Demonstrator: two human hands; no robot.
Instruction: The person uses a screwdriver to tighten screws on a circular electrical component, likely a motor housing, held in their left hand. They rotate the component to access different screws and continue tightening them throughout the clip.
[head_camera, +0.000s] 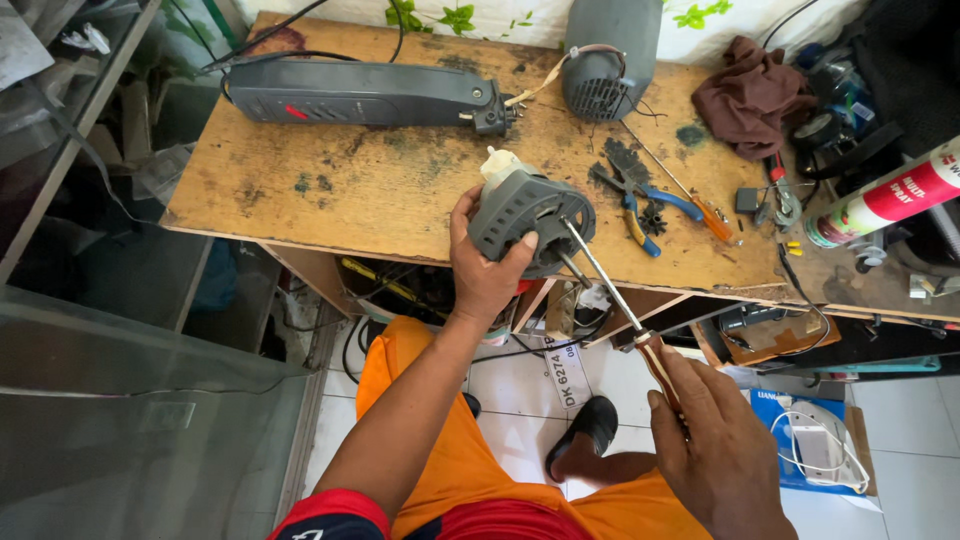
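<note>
Hands (487, 268) on screwdriver (610, 290), tip toward motor (525, 205)

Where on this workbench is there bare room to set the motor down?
Bare wood on the workbench lies in front of the long grey housing, left of the motor. Crowded: the right end, with pliers, brown rag and spray can.

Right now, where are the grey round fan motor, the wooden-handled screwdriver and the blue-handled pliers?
grey round fan motor (525, 215), head view, on its vented housing.
wooden-handled screwdriver (605, 280), head view, on its metal shaft.
blue-handled pliers (660, 198), head view, on one handle.
</note>
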